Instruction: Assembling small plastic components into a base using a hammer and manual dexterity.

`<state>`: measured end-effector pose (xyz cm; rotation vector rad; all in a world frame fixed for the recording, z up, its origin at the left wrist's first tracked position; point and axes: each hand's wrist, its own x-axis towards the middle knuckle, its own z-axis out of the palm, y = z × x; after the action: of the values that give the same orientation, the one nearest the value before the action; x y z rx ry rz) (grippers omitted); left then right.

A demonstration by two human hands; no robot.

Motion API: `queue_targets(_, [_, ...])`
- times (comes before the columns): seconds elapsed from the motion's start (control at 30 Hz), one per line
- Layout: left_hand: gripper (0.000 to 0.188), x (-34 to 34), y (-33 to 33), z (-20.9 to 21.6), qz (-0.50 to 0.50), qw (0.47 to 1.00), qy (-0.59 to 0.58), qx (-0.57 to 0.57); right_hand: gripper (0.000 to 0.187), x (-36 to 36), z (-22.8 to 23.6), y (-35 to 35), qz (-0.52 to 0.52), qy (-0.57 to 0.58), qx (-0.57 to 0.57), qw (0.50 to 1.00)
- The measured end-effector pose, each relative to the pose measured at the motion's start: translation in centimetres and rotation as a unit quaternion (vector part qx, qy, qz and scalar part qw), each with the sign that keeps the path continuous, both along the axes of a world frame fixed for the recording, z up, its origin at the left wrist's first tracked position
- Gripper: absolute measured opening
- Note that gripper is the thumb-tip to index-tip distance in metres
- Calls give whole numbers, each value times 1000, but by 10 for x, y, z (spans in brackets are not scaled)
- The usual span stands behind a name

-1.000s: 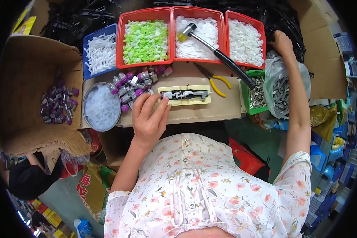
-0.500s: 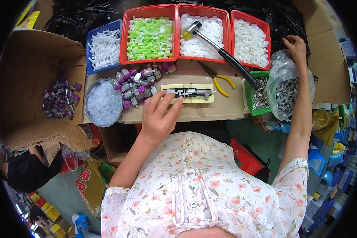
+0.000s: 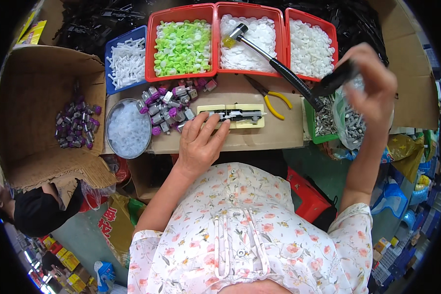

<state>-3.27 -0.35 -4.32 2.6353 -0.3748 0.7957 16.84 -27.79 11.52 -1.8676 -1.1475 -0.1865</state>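
A cream fixture (image 3: pixel 255 107) lies on the cardboard-covered bench, with a long black and grey plastic assembly (image 3: pixel 245 115) in it. My left hand (image 3: pixel 201 144) rests at the fixture's left end, fingers stretched out and apart, fingertips touching the assembly; its thumb is mostly hidden. Up at the right, above the bag of metal parts, my right hand (image 3: pixel 375 90) pinches a black plastic piece (image 3: pixel 339 78). Motion smears both hand and piece, so the piece's exact shape is unclear.
Yellow-handled pliers (image 3: pixel 274 105) lie right of the fixture. A hammer (image 3: pixel 289 73) leans across red bins (image 3: pixel 215 49) of small plastic parts. Small motors (image 3: pixel 169 105) and a bowl of translucent pieces (image 3: pixel 128 128) sit left. A green bin (image 3: pixel 323 137) of screws and a plastic bag (image 3: pixel 342 117) stand right.
My right hand has come back from the black pile at the far right, now carrying a black plastic piece toward the bench. The left hand stays at the fixture.
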Motion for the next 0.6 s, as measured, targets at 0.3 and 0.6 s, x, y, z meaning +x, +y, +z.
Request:
queue_targets(0.3, [34,2,2,2,-17,998,-26,-47,33,-85,-46,26,-7,44,-251,967])
queue_targets(0.6, [42,-18,-26,49,-86,807,259,-524,31,-122,-55,65,5,-49,-317,947])
